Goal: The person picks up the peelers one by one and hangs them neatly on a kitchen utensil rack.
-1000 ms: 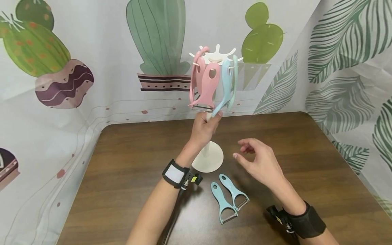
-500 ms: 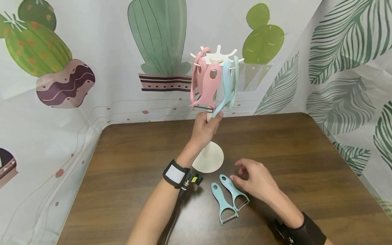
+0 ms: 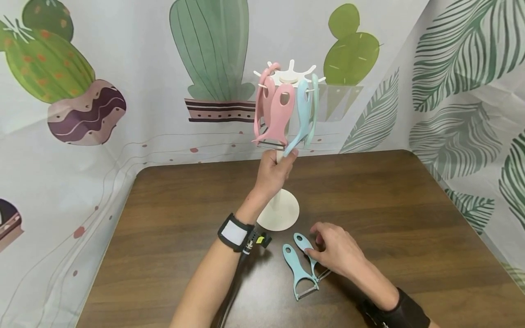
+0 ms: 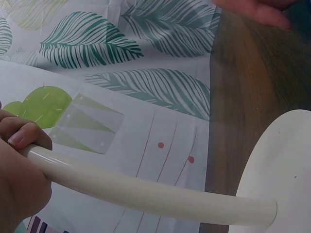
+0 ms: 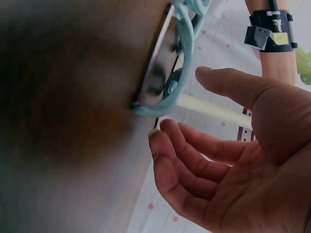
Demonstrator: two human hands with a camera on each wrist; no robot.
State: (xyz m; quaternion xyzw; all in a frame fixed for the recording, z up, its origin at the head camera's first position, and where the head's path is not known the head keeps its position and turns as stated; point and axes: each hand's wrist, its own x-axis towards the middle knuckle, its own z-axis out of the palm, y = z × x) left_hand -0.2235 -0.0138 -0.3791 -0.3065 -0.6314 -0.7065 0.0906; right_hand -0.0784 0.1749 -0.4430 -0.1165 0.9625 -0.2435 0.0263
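My left hand (image 3: 272, 175) grips the pole (image 4: 131, 187) of a white display stand, just under its ring of spokes (image 3: 288, 78). Pink peelers (image 3: 280, 114) hang on the left and front spokes, with a light blue peeler (image 3: 303, 107) and a pale green one (image 3: 315, 109) on the right. Two teal peelers lie on the table: the left one (image 3: 292, 260) is fully visible, the right one (image 3: 301, 242) partly covered by my right hand (image 3: 338, 250). In the right wrist view, that hand's thumb and bent fingers stand apart beside a teal peeler's frame (image 5: 185, 43).
The stand's round white base (image 3: 283, 213) rests on the brown wooden table (image 3: 184, 218), behind the teal peelers. A dark cable (image 3: 229, 298) runs below the left forearm. Printed cloth (image 3: 143, 91) hangs along the table's back and sides.
My right hand has come down and toward me, from beside the stand's base to over the right teal peeler. The left hand keeps its grip on the pole.
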